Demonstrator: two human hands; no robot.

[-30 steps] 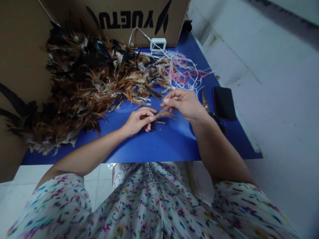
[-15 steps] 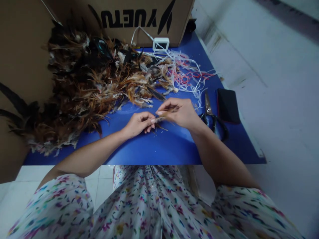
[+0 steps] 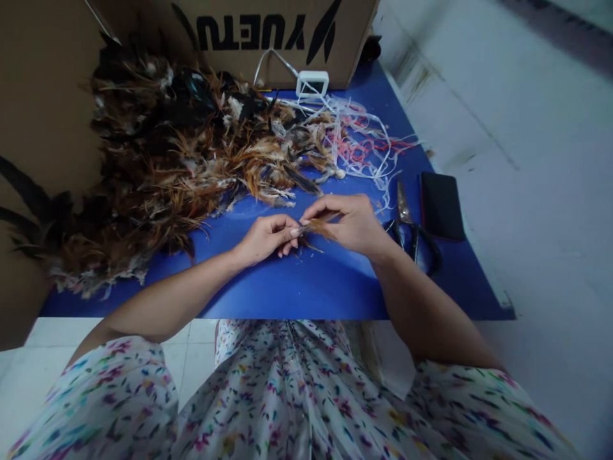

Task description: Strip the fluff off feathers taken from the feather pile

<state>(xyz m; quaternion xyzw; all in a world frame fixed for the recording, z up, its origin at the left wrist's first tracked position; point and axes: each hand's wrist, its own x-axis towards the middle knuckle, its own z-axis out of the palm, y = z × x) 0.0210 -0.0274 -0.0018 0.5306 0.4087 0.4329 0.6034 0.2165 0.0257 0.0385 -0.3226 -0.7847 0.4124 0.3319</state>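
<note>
My left hand (image 3: 269, 239) pinches the base of a few brown feathers (image 3: 320, 227) between thumb and fingers. Fingertips of my right hand (image 3: 352, 220) meet those of the left at the same base, pinched on the feathers, whose tips spread under the right palm. Behind both hands lies a large heap of brown, black and white feathers (image 3: 191, 153), reaching from the left edge of the blue table (image 3: 297, 291) to its middle.
Tangled white and pink plastic strings (image 3: 364, 144) lie right of the heap. Black-handled scissors (image 3: 405, 211) and a dark phone-like object (image 3: 441, 207) are beside my right forearm. A small white device (image 3: 312, 84) stands by the cardboard box (image 3: 282, 61). A wall (image 3: 536, 191) borders the right side.
My right hand has come down and left, from holding a feather apart to meeting my left hand at the feather base. The scissors show more fully. The view has shifted slightly.
</note>
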